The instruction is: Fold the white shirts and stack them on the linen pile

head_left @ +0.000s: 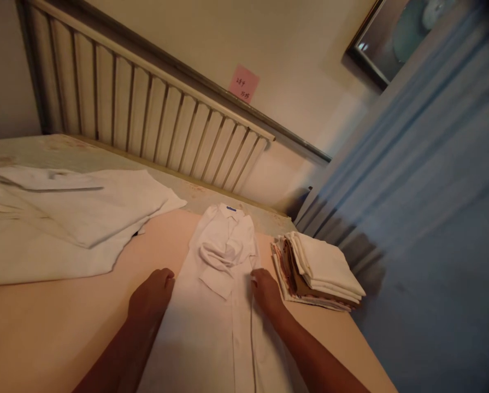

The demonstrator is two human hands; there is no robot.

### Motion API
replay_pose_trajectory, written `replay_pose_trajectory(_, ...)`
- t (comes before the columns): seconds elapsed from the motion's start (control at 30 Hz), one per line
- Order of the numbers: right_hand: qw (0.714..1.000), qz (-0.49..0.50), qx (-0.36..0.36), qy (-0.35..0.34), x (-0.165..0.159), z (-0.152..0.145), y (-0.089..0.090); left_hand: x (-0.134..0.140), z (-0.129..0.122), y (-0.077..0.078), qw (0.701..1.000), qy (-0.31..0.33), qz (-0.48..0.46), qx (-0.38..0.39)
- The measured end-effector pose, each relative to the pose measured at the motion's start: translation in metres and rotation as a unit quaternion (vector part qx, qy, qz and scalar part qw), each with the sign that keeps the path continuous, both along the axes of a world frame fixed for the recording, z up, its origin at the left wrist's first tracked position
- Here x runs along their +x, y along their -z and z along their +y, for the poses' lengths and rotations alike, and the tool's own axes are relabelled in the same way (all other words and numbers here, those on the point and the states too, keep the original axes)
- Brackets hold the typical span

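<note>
A long white shirt (213,333) lies lengthwise before me, its collar with a dark blue label at the far end. One sleeve is bunched across its chest, with the cuff lying over the front. My left hand (153,293) is closed at the shirt's left edge, fingers curled in a pinch. On the other side, my right hand (265,290) pinches the cloth near the right edge, below the bunched sleeve. Both forearms reach in from the bottom of the view. The lower part of the shirt runs out of the picture.
Another white garment (76,218) is spread at the left. A stack of folded clothes (322,267) sits to the right, beside a blue curtain (424,229). Behind the peach-coloured cover (80,322) stand a radiator (162,120) and a wall with a pink note (244,83).
</note>
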State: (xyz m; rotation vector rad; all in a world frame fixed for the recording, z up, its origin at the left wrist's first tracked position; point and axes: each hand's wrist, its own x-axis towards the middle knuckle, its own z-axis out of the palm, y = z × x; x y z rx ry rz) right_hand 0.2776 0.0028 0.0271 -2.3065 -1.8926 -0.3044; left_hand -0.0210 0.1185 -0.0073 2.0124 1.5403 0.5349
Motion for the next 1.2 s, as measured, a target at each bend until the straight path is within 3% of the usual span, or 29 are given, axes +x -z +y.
replay_pose_trajectory(0.1, 0.997, -0.066, -0.024, -0.028, 0.001, 0.038, 0.003, 0.000, -0.002, 0.000, 1.000, -0.010, -0.006, 0.004)
replay_pose_trajectory(0.23, 0.998, -0.056, -0.028, -0.025, 0.003, 0.070, 0.009, 0.001, -0.004, -0.001, 1.000, -0.018, -0.006, -0.001)
replay_pose_trajectory(0.53, 0.996, 0.046, 0.026, 0.076, -0.011, 0.128, 0.011, 0.001, 0.000, -0.001, 0.999, -0.030, -0.004, -0.037)
replay_pose_trajectory(0.73, 0.991, 0.117, 0.013, 0.061, -0.022, 0.147, 0.019, 0.000, 0.000, 0.000, 0.998, -0.023, -0.011, -0.051)
replay_pose_trajectory(0.93, 0.985, 0.125, 0.019, 0.113, 0.031, 0.168, 0.001, 0.000, 0.001, 0.000, 0.997, -0.029, -0.013, -0.066)
replay_pose_trajectory(1.07, 0.986, 0.098, 0.037, 0.129, 0.075, 0.197, -0.012, 0.000, 0.000, 0.000, 0.997, -0.030, -0.009, -0.065)
replay_pose_trajectory(1.2, 0.990, 0.073, 0.037, 0.112, 0.105, 0.234, -0.013, -0.001, -0.002, 0.000, 0.997, -0.044, -0.004, -0.069)
